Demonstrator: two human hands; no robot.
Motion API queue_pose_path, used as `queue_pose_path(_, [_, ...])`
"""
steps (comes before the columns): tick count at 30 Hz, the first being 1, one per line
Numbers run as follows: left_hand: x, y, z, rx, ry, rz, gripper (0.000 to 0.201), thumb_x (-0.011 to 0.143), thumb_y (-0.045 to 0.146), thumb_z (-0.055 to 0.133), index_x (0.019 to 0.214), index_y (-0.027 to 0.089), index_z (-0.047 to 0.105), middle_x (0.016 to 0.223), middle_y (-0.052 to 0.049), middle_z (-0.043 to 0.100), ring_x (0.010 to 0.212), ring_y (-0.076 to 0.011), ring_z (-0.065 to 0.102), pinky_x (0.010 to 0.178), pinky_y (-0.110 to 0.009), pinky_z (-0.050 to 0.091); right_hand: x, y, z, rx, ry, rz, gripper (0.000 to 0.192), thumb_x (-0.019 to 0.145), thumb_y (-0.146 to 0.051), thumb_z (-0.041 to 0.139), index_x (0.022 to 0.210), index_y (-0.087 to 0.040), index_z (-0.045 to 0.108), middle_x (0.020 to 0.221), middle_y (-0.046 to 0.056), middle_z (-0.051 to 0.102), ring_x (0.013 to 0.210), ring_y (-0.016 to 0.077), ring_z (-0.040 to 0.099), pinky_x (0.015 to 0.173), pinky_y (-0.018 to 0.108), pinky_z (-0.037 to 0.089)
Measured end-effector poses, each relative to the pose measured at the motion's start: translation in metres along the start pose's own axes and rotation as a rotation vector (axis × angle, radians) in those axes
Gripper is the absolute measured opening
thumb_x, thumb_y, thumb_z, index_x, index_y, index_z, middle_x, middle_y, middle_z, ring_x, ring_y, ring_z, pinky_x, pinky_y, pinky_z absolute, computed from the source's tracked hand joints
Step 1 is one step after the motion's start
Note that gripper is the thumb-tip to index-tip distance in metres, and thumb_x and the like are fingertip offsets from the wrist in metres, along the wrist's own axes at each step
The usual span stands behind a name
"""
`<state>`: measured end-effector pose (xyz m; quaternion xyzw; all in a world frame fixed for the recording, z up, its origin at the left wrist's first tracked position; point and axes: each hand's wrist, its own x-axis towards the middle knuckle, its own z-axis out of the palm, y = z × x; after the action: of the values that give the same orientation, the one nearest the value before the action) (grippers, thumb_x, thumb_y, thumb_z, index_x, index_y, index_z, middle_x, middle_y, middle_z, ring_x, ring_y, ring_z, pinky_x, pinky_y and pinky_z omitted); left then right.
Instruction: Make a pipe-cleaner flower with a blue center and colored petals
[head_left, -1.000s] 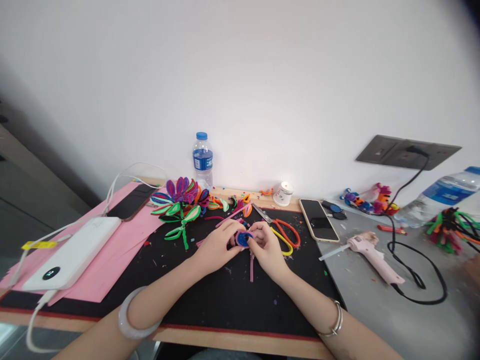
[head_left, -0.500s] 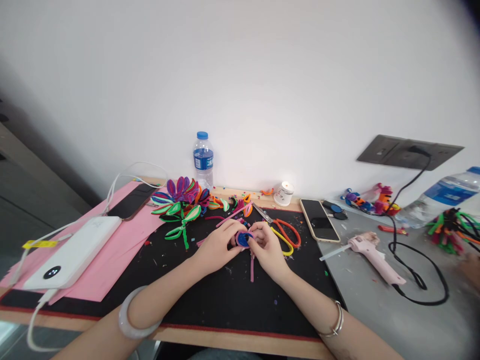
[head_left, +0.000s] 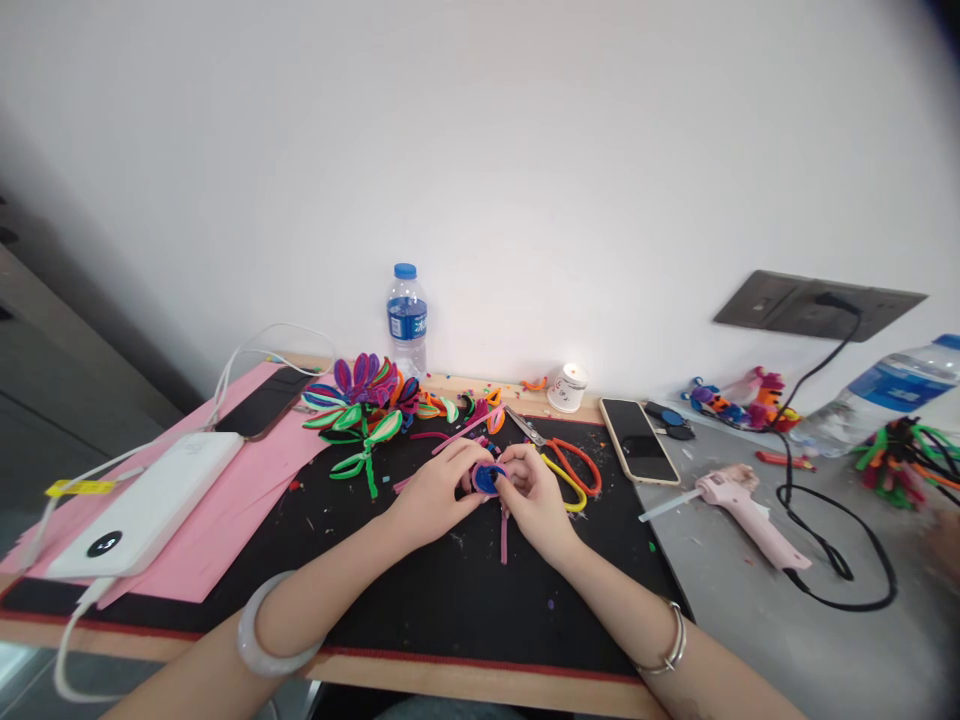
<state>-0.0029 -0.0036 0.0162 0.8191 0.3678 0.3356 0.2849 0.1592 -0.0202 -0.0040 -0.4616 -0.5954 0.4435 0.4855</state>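
I have both hands closed around one small piece: my left hand (head_left: 431, 490) pinches the near-left side of the blue coil (head_left: 489, 477) and my right hand (head_left: 534, 490) pinches its right side, fingertips almost meeting over it, low above the middle of the black mat (head_left: 465, 600). A pink stem (head_left: 503, 535) hangs from the coil toward me and lies on the mat. The hold is tight and small, so I judge the coil could spring loose if either pinch eases, or the stem could twist off line if my hands turn unevenly. Just right of my right hand lie the scissors (head_left: 566, 462), blades pointing far-left; a careless sweep of that wrist could knock them. Farther right on the worktop (head_left: 750, 640) the pink glue gun (head_left: 742, 505) lies with its black cord (head_left: 847, 560) looped, which a reaching sleeve or arm could snag. To the far left sit finished flowers (head_left: 360, 400) that a stray elbow could crush.
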Motion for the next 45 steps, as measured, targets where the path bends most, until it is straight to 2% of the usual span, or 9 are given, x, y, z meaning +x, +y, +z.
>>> queue_pose_path(15, [-0.0003, -0.0006, 0.0007, -0.007, 0.009, -0.005, 0.029, 0.071, 0.014, 0.058, 0.099, 0.022, 0.053, 0.108, -0.006, 0.051, 0.086, -0.0172, 0.054, 0.073, -0.029, 0.047, 0.0001, 0.0018, -0.0005, 0.006, -0.009, 0.004, 0.015, 0.078, -0.026, 0.052, 0.089, -0.022, 0.043, 0.062, -0.005, 0.051, 0.046, 0.0091, 0.047, 0.045, 0.022, 0.039])
queue_pose_path(28, [-0.0008, -0.0004, 0.0010, 0.006, -0.010, -0.021, 0.031, 0.071, 0.013, 0.058, 0.100, 0.022, 0.051, 0.107, -0.005, 0.050, 0.075, -0.0137, 0.053, 0.069, -0.027, 0.047, 0.0004, 0.0028, -0.0010, 0.022, -0.023, 0.008, 0.014, 0.079, -0.024, 0.051, 0.088, -0.022, 0.042, 0.062, -0.005, 0.051, 0.045, 0.0085, 0.045, 0.045, 0.021, 0.039])
queue_pose_path(36, [-0.0007, -0.0004, -0.0003, 0.003, -0.019, -0.003, 0.029, 0.071, 0.014, 0.059, 0.098, 0.022, 0.052, 0.108, -0.005, 0.049, 0.085, -0.0163, 0.053, 0.072, -0.027, 0.047, 0.0008, 0.0029, -0.0009, 0.001, -0.015, 0.009, 0.013, 0.078, -0.023, 0.052, 0.087, -0.022, 0.043, 0.061, -0.005, 0.051, 0.046, 0.0085, 0.046, 0.046, 0.020, 0.038])
queue_pose_path(45, [0.0007, 0.0010, -0.0015, 0.001, -0.019, -0.012, 0.028, 0.071, 0.013, 0.058, 0.097, 0.022, 0.052, 0.108, -0.005, 0.049, 0.085, -0.0160, 0.054, 0.072, -0.027, 0.047, 0.0005, 0.0038, 0.0001, 0.005, -0.013, 0.005, 0.015, 0.079, -0.024, 0.052, 0.089, -0.022, 0.041, 0.062, -0.005, 0.051, 0.046, 0.0085, 0.046, 0.045, 0.021, 0.038])
